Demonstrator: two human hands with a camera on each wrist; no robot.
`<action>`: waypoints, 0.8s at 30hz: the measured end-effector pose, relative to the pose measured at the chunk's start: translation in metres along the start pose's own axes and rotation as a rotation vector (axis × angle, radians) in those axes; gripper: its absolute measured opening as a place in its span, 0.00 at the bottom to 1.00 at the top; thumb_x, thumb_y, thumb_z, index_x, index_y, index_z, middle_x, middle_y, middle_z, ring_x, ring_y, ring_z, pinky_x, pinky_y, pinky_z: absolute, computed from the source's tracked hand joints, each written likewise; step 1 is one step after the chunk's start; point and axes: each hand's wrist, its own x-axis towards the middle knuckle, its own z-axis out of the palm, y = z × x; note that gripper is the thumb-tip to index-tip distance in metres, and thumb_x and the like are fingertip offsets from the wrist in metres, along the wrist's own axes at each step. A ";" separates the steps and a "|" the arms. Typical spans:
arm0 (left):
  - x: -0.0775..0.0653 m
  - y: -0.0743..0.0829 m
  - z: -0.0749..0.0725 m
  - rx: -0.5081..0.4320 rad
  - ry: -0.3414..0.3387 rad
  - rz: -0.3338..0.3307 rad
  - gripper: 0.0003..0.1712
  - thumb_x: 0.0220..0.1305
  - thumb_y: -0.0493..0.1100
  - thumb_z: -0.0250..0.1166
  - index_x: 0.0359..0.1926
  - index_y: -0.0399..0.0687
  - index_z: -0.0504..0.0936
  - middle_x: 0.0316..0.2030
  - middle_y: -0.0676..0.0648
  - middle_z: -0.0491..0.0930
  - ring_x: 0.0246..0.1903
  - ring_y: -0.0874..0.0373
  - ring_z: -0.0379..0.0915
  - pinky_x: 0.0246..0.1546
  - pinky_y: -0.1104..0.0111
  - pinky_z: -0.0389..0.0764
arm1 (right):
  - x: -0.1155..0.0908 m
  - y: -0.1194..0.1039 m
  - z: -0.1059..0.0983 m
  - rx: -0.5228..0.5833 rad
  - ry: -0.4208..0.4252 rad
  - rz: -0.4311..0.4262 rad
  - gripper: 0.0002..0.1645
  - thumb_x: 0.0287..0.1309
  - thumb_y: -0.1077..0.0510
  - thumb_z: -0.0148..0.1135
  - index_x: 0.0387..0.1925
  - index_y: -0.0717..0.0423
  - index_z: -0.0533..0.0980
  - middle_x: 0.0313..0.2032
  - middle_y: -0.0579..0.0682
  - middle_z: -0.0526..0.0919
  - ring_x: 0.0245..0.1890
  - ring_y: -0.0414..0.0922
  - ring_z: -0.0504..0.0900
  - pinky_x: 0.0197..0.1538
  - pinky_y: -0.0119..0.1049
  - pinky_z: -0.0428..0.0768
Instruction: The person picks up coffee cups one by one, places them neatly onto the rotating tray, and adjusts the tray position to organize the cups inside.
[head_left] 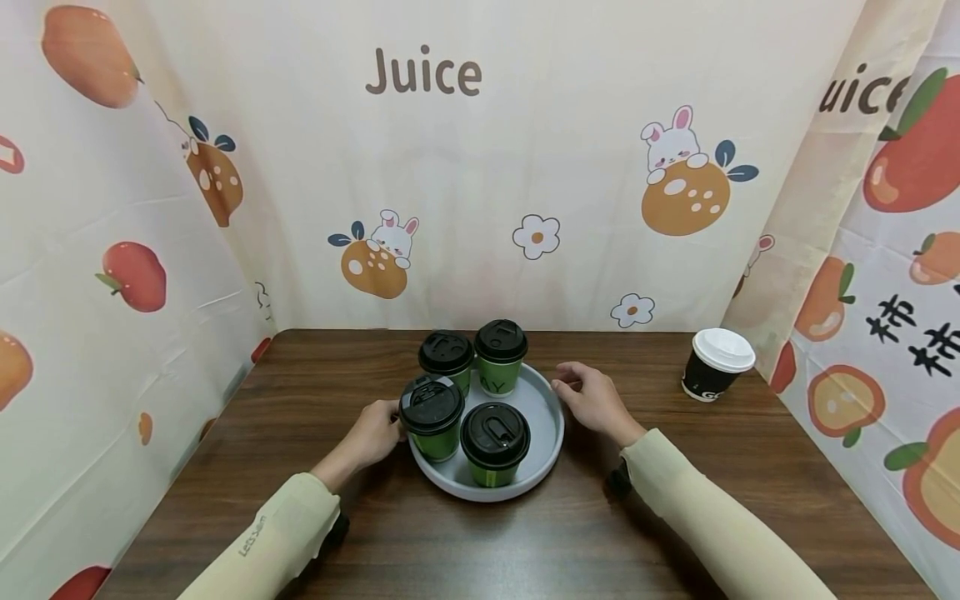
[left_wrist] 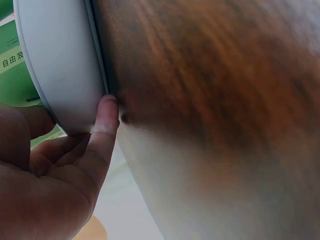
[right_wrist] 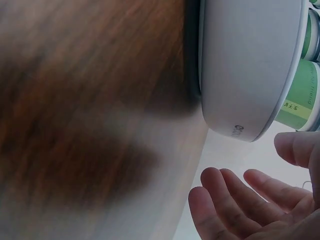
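A round grey tray [head_left: 546,414] lies on the wooden table, bearing several green paper cups with black lids. Two of these cups, a left one [head_left: 447,354] and a right one [head_left: 501,358], stand toward the back; a third cup [head_left: 432,417] is at the left and another cup [head_left: 495,446] at the front. My left hand [head_left: 377,433] holds the tray's left edge, thumb at the rim and fingers along the outer wall in the left wrist view. To the right of the tray, my right hand [head_left: 594,402] is apart from it, fingers loosely bent with nothing in them.
A black paper cup with a white lid [head_left: 716,367] stands at the back right of the table [head_left: 600,542]. Printed curtains [head_left: 480,167] hang behind the table and along both sides.
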 end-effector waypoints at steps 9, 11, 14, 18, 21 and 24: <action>0.001 0.000 0.000 0.010 0.002 0.003 0.11 0.73 0.30 0.58 0.39 0.42 0.86 0.33 0.45 0.82 0.30 0.56 0.78 0.33 0.62 0.81 | 0.010 0.001 0.005 -0.004 -0.012 -0.006 0.21 0.73 0.54 0.60 0.58 0.64 0.79 0.47 0.57 0.86 0.47 0.53 0.84 0.50 0.49 0.83; 0.001 0.000 0.000 0.014 0.003 0.004 0.11 0.73 0.30 0.58 0.38 0.42 0.85 0.33 0.46 0.82 0.30 0.56 0.78 0.33 0.63 0.80 | 0.012 0.001 0.006 -0.005 -0.009 -0.015 0.19 0.73 0.54 0.60 0.56 0.63 0.81 0.45 0.56 0.87 0.46 0.52 0.84 0.49 0.48 0.83; 0.001 0.001 0.000 0.019 0.002 0.002 0.11 0.73 0.30 0.57 0.37 0.42 0.85 0.32 0.46 0.81 0.30 0.56 0.77 0.33 0.63 0.80 | 0.014 0.000 0.008 -0.010 -0.006 -0.019 0.17 0.72 0.54 0.61 0.53 0.61 0.83 0.44 0.54 0.87 0.44 0.50 0.84 0.48 0.47 0.83; 0.001 0.001 0.000 0.021 -0.001 0.002 0.12 0.74 0.30 0.57 0.36 0.43 0.85 0.31 0.47 0.81 0.30 0.56 0.77 0.33 0.63 0.80 | 0.017 0.001 0.010 -0.021 -0.012 -0.025 0.16 0.73 0.54 0.60 0.52 0.60 0.83 0.45 0.54 0.88 0.44 0.49 0.84 0.48 0.47 0.83; 0.001 0.000 0.000 0.021 -0.004 0.002 0.12 0.74 0.30 0.57 0.36 0.43 0.84 0.31 0.47 0.81 0.30 0.56 0.77 0.33 0.63 0.79 | 0.019 0.000 0.011 -0.016 -0.025 -0.018 0.16 0.73 0.54 0.60 0.53 0.60 0.83 0.47 0.55 0.87 0.45 0.50 0.84 0.48 0.47 0.83; 0.001 0.000 0.000 0.024 -0.005 0.001 0.12 0.74 0.30 0.57 0.35 0.43 0.84 0.31 0.47 0.80 0.30 0.56 0.76 0.33 0.63 0.79 | 0.021 -0.001 0.012 -0.014 -0.041 -0.002 0.17 0.74 0.54 0.59 0.53 0.59 0.83 0.47 0.55 0.87 0.44 0.49 0.84 0.47 0.46 0.83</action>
